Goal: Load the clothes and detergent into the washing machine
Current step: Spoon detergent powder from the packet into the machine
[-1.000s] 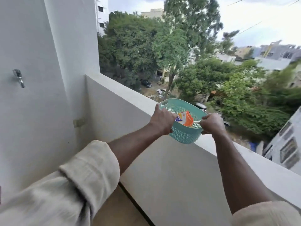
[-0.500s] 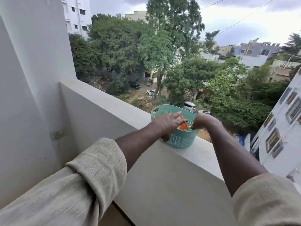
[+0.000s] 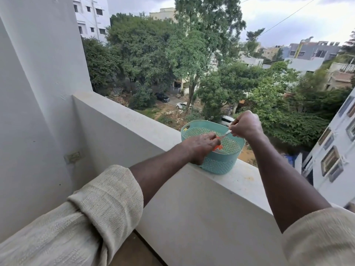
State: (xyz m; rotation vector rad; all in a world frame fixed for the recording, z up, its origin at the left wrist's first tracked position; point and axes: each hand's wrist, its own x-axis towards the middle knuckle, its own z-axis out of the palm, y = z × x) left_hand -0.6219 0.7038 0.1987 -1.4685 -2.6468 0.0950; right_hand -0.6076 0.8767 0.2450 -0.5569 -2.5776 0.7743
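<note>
**Asha:** Since half a second back, the right hand has risen out of the basket and now hangs above its rim at about two o'clock, while the left hand has curled down over the near wall instead of lying flat across the top.

**Ben:** And the fingers?

**Asha:** Right hand: closed into a fist, pinching a thin pale handle, a small scoop I think, though it is too small to be sure. Left hand: fingers bent inward and closed on the orange detergent packet, which sits inside the basket near the nine o'clock wall.

**Ben:** Why there, of all places?

**Asha:** My guess is the ledge serves as a shelf. The basket stands upright on the parapet top, at about one o'clock from the person's body, so both hands are free. The left steadies the packet; the right draws the scoop clear.

**Ben:** Any other view?

**Asha:** Only the head camera. No washing machine or clothes show in it, so loading looks not yet begun; this seems the detergent-fetching step.

**Ben:** Risk?

**Asha:** Beyond the basket's far side, at twelve o'clock, lies open air. A nudge outward could send it over.
</note>
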